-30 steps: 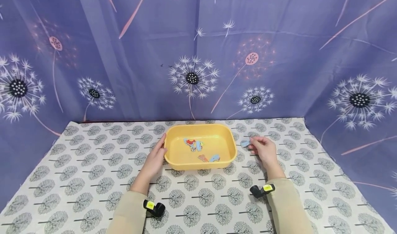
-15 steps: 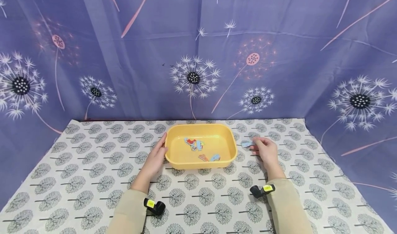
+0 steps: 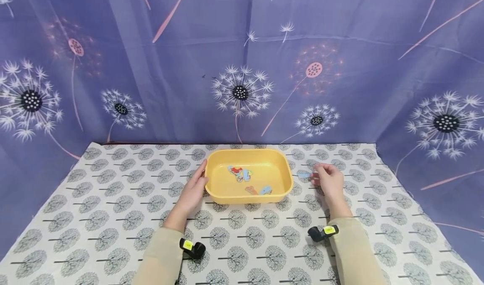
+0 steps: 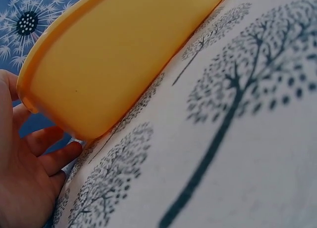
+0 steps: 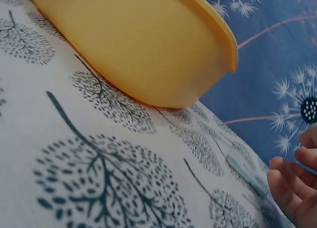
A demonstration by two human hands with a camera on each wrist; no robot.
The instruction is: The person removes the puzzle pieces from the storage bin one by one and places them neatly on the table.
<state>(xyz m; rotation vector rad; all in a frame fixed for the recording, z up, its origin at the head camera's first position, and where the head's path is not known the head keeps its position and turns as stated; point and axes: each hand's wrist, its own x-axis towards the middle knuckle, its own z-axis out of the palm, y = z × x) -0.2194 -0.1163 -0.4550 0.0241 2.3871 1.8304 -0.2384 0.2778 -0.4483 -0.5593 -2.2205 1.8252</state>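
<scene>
Before a purple dandelion backdrop [image 3: 181, 87], the right hand [image 3: 330, 182] has loosened, fingers slightly curled and apparently gripping nothing; the blue piece [image 3: 303, 174] lies, seemingly released, at the tub's [image 3: 249, 200] three o'clock. The left hand [image 3: 192, 194], fingers relaxed, touches the tub's nine-o'clock end.

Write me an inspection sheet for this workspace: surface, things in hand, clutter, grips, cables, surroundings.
Surface: white cloth with a tree print.
Tray: yellow, upright on the cloth.
Pieces: several in the tray, in two groups; the farther group sits too close together to count surely.
Loose piece: light blue, outside the tray, to its right.
Clutter: nothing seen.
Left grip: touches the tray's left end.
Right grip: fingers right by the loose piece; contact cannot be told.
Cables: nothing seen.
Surroundings: purple-blue backdrop with dandelion prints, behind and at both sides.
</scene>
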